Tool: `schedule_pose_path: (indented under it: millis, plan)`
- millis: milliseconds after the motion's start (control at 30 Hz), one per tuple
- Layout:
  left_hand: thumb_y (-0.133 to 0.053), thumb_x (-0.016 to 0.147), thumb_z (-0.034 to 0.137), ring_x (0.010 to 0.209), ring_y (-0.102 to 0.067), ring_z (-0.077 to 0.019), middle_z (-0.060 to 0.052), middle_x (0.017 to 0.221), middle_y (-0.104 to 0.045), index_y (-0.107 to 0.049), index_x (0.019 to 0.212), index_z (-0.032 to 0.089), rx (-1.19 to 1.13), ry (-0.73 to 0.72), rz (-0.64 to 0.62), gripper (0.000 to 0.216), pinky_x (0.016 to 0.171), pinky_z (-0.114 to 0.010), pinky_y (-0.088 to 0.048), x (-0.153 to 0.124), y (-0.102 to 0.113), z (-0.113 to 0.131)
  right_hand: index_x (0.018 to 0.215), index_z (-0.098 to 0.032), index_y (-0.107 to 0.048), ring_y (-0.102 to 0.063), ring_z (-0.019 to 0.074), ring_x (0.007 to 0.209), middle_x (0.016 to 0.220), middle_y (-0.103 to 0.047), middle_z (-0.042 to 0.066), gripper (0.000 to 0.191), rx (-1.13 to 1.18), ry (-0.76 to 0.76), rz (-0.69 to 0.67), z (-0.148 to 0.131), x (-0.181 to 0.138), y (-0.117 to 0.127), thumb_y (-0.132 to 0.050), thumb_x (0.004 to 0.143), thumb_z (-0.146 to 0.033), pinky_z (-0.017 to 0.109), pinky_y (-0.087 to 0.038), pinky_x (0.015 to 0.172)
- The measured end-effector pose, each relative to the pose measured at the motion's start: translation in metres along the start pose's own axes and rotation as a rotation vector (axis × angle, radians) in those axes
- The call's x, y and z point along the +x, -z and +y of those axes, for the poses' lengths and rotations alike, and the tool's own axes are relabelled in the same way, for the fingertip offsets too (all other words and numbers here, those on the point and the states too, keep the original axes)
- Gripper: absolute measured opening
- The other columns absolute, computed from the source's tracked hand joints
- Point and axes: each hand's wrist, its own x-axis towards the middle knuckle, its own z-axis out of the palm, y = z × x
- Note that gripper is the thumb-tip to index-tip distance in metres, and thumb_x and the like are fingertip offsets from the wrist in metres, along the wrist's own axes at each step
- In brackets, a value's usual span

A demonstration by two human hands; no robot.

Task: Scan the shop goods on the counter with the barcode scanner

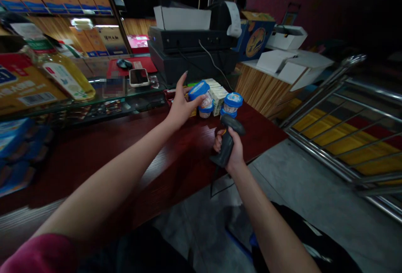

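Note:
My left hand [180,107] reaches over the counter to a small round tub with a blue lid [198,88]. Its thumb lies across the tub's front, one finger points up, and the other fingers are partly hidden. This tub tilts above a second blue-lidded tub [205,113]. My right hand [234,151] is wrapped round the handle of a black barcode scanner [226,143], its head pointing away from me. Just beyond the scanner stands a stack of blue-lidded tubs [232,102]. Pale green-and-white small cartons [216,95] sit between the tubs.
Along the back are a black cash drawer [191,63], a phone [138,77] and a mouse [124,63]. An oil bottle [63,72] stands left, with blue packs [19,147] nearer me. A metal railing [333,139] runs at right. The scanner's cable [221,190] hangs below the counter edge.

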Motion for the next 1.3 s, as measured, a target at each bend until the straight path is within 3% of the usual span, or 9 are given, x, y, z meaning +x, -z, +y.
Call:
schedule_pose_path:
  millis: [100, 167, 300, 433, 600, 700, 800, 967, 1300]
  plan:
    - [-0.081, 0.081, 0.028, 0.116, -0.067, -0.0262, -0.008, 0.126, -0.068, -0.036, 0.152, 0.031, -0.248, 0.23, 0.061, 0.084, 0.1, -0.045, -0.054, -0.042, 0.04, 0.023, 0.078, -0.016, -0.063, -0.039, 0.0072, 0.045, 0.059, -0.048, -0.003, 0.029, 0.006, -0.056, -0.113, -0.007, -0.002, 0.001, -0.071, 0.08, -0.044, 0.017, -0.037, 0.037]
    - [-0.08, 0.082, 0.027, 0.107, -0.07, -0.0226, -0.007, 0.117, -0.071, -0.047, 0.144, 0.026, -0.336, 0.339, 0.123, 0.071, 0.097, -0.042, -0.056, -0.073, 0.076, 0.036, 0.078, -0.015, -0.062, -0.037, 0.0071, 0.045, 0.061, -0.048, -0.002, 0.028, 0.002, -0.133, -0.197, -0.01, -0.006, 0.001, -0.071, 0.081, -0.042, 0.016, -0.035, 0.035]
    - [-0.081, 0.082, 0.027, 0.093, -0.072, -0.0165, -0.008, 0.102, -0.075, -0.068, 0.11, 0.013, -0.397, 0.388, 0.225, 0.034, 0.096, -0.032, -0.057, -0.131, 0.155, 0.05, 0.08, -0.016, -0.06, -0.031, 0.0067, 0.045, 0.064, -0.049, -0.002, 0.025, 0.016, -0.288, -0.33, 0.005, -0.016, -0.017, -0.071, 0.08, -0.039, 0.015, -0.034, 0.034]
    - [-0.076, 0.088, 0.035, 0.088, -0.072, -0.0151, -0.01, 0.098, -0.077, -0.071, 0.096, 0.011, -0.387, 0.392, 0.377, 0.026, 0.09, -0.027, -0.058, -0.172, 0.223, 0.055, 0.079, -0.016, -0.059, -0.028, 0.0062, 0.044, 0.063, -0.047, -0.003, 0.028, 0.048, -0.381, -0.429, 0.061, -0.026, -0.073, -0.072, 0.08, -0.041, 0.014, -0.031, 0.033]
    - [-0.067, 0.092, 0.051, 0.095, -0.074, -0.0187, -0.011, 0.104, -0.077, -0.068, 0.107, 0.015, -0.375, 0.411, 0.445, 0.039, 0.089, -0.032, -0.058, -0.201, 0.276, 0.056, 0.077, -0.016, -0.059, -0.031, 0.0067, 0.041, 0.06, -0.049, -0.003, 0.033, -0.03, -0.557, -0.592, 0.145, -0.035, -0.157, -0.069, 0.082, -0.047, 0.016, -0.03, 0.032]
    - [-0.064, 0.093, 0.056, 0.1, -0.073, -0.0193, -0.011, 0.104, -0.076, -0.067, 0.108, 0.015, -0.434, 0.386, 0.507, 0.044, 0.095, -0.034, -0.056, -0.206, 0.294, 0.052, 0.077, -0.017, -0.059, -0.034, 0.0076, 0.04, 0.06, -0.051, -0.003, 0.034, -0.076, -0.645, -0.677, 0.177, -0.042, -0.184, -0.067, 0.083, -0.049, 0.017, -0.03, 0.031]
    - [-0.062, 0.093, 0.058, 0.106, -0.071, -0.021, -0.012, 0.107, -0.076, -0.067, 0.107, 0.015, -0.478, 0.36, 0.536, 0.045, 0.098, -0.035, -0.055, -0.206, 0.302, 0.046, 0.078, -0.016, -0.061, -0.037, 0.0078, 0.039, 0.06, -0.051, -0.003, 0.034, -0.145, -0.707, -0.724, 0.191, -0.05, -0.191, -0.067, 0.083, -0.05, 0.018, -0.034, 0.031]
    - [-0.071, 0.089, 0.05, 0.105, -0.069, -0.0197, -0.009, 0.112, -0.073, -0.066, 0.111, 0.018, -0.404, 0.341, 0.499, 0.038, 0.094, -0.034, -0.054, -0.205, 0.302, 0.04, 0.077, -0.015, -0.064, -0.039, 0.0073, 0.039, 0.06, -0.05, -0.003, 0.035, -0.206, -0.66, -0.661, 0.193, -0.055, -0.189, -0.069, 0.081, -0.049, 0.019, -0.036, 0.032]
    - [-0.067, 0.093, 0.04, 0.107, -0.067, -0.021, -0.008, 0.112, -0.071, -0.065, 0.112, 0.021, -0.359, 0.31, 0.503, 0.027, 0.095, -0.038, -0.055, -0.203, 0.297, 0.038, 0.073, -0.016, -0.064, -0.04, 0.0087, 0.04, 0.059, -0.05, -0.002, 0.032, -0.249, -0.6, -0.583, 0.194, -0.06, -0.19, -0.072, 0.078, -0.047, 0.019, -0.035, 0.031]
